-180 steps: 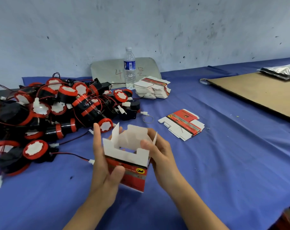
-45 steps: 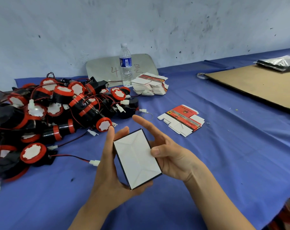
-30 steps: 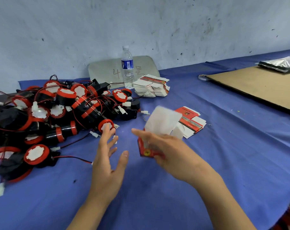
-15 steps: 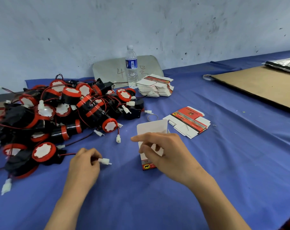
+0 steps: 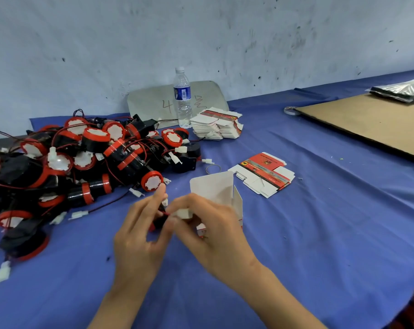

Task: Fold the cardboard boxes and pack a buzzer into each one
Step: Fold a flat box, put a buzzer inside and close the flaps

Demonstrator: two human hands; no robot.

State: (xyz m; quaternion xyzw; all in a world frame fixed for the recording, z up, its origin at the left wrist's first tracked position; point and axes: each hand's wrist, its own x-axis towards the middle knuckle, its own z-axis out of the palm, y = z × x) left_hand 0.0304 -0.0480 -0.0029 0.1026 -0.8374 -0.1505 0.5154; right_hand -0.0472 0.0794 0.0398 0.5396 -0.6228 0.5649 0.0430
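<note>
Scuffed pale wall [image 5: 130,43], blue-clothed table [image 5: 331,233]

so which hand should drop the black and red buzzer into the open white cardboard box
Left, probably: the left hand holds the black and red buzzer beside the open white cardboard box; the right hand pinches a small white piece.

Both hands meet low over the blue cloth [image 5: 319,245]. The left hand [image 5: 139,236] pinches a small black and red piece [image 5: 159,222], too blurred to name, and the right hand [image 5: 215,233] pinches a white plug [image 5: 183,213] just beside it. Directly behind the right hand stands the folded box [image 5: 216,187], its white lid flap upright and open. A pile of buzzers [image 5: 87,155] with red and black wires lies to the left. Farther back are a water bottle [image 5: 182,98], a stack of flat boxes [image 5: 216,127] beside it, one flat box [image 5: 265,173] lying alone, and a cardboard sheet [image 5: 367,124] at the right
</note>
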